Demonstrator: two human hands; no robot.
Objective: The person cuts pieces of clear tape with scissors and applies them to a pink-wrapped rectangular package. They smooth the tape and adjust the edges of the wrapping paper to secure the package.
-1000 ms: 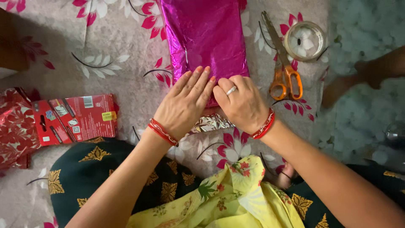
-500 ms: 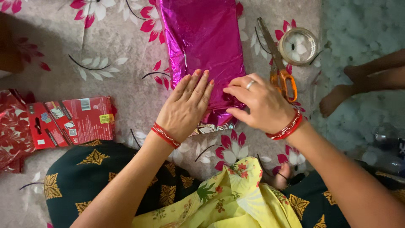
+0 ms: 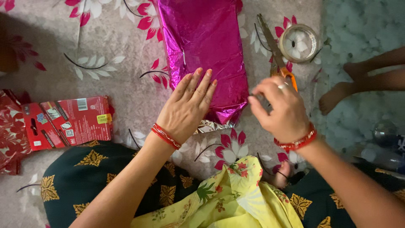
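A box wrapped in shiny magenta foil paper (image 3: 204, 46) lies on a flowered sheet (image 3: 114, 71). My left hand (image 3: 187, 105) presses flat on its near left corner, fingers together and extended. My right hand (image 3: 280, 109) hovers off the box's right edge, fingers loosely curled and empty, just in front of the orange-handled scissors (image 3: 276, 50). A roll of clear tape (image 3: 298, 42) sits beyond the scissors. A silver flap of the foil (image 3: 213, 125) sticks out at the box's near end.
A red printed carton (image 3: 67, 122) and red patterned paper (image 3: 10, 135) lie at the left. Another person's bare feet (image 3: 337, 95) rest on the speckled floor at the right. A clear bottle (image 3: 386, 135) lies at the right edge.
My right hand lifted off the box's near end and moved right toward the scissors. My left hand stayed pressed on the wrapping.
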